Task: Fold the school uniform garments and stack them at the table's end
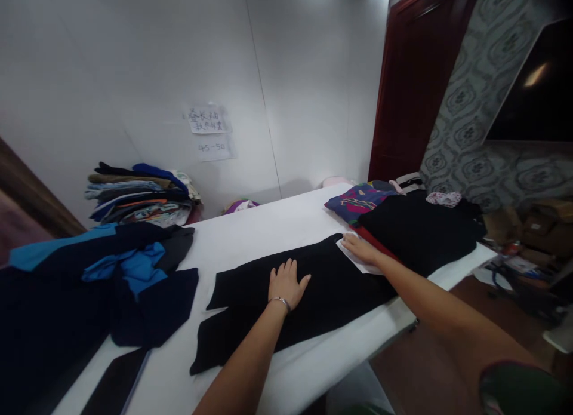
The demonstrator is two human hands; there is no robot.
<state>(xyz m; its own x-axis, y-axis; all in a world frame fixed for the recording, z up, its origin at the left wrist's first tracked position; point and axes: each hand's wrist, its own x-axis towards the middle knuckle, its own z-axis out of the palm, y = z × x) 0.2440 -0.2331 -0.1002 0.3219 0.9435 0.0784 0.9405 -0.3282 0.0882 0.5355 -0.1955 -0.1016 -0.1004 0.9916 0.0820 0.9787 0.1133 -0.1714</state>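
Black trousers (pixel 320 292) lie flat mid-table, legs to the left.
On my remote feed, my left hand (pixel 285 285) presses them, palm down, fingers spread wide; my right hand (pixel 359 248) rests on a white patch (pixel 367 266) at their right end, and I can't tell whether it grips. A clothes stack (pixel 138 194) stands far left.

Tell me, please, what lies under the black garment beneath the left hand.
The white table supports the black garment, showing beside it; anything else beneath is covered.
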